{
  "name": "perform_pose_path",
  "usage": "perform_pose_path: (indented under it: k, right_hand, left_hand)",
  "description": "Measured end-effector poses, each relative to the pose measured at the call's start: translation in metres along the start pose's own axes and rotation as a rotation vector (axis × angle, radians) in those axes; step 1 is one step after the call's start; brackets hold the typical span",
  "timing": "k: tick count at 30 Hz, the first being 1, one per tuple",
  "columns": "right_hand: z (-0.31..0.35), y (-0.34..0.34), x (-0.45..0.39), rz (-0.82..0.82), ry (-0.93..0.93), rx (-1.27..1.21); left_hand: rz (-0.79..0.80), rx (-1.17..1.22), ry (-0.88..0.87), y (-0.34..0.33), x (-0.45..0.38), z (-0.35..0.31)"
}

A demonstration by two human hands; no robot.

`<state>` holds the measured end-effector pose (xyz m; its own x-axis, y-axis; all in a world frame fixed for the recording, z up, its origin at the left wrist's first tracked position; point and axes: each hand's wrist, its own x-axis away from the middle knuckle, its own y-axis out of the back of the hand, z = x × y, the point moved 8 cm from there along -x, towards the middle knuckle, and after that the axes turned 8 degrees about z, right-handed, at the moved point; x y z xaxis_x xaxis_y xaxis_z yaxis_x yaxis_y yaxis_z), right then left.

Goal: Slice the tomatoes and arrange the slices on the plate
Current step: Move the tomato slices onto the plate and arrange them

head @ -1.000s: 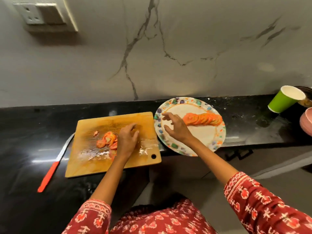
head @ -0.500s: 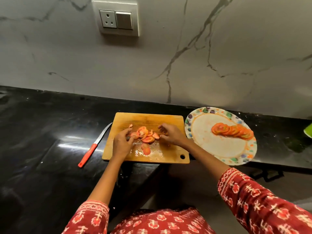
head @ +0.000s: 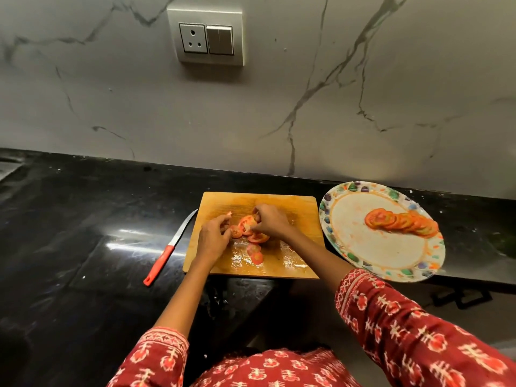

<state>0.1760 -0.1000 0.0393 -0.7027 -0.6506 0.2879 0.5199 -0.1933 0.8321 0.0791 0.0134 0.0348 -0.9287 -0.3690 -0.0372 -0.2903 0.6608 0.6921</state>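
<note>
Both forearms reach forward from red patterned sleeves, bare from the elbow down. The left hand [head: 212, 236] sits knuckles up, fingers curled inward. The right hand [head: 272, 220] angles in from the right, fingers bent and bunched close to the left's fingertips.

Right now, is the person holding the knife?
No, the knife lies on the counter left of the cutting board, while both hands gather tomato slices.
</note>
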Motion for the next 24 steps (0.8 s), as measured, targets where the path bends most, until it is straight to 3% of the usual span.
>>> perform_pose_path:
  k: [7,14,24]
  right_hand:
    - [0.002,0.009,-0.006,0.081,0.086,-0.083]
    - [0.000,0.016,-0.003,0.126,0.140,-0.160]
    - [-0.002,0.031,0.008,0.289,0.194,-0.551]
  left_hand:
    - [0.121,0.021,-0.137,-0.015,-0.016,-0.016]
    - [0.090,0.047,-0.220,-0.013,-0.026,-0.026]
    - [0.094,0.140,-0.294,-0.006,-0.027,-0.038]
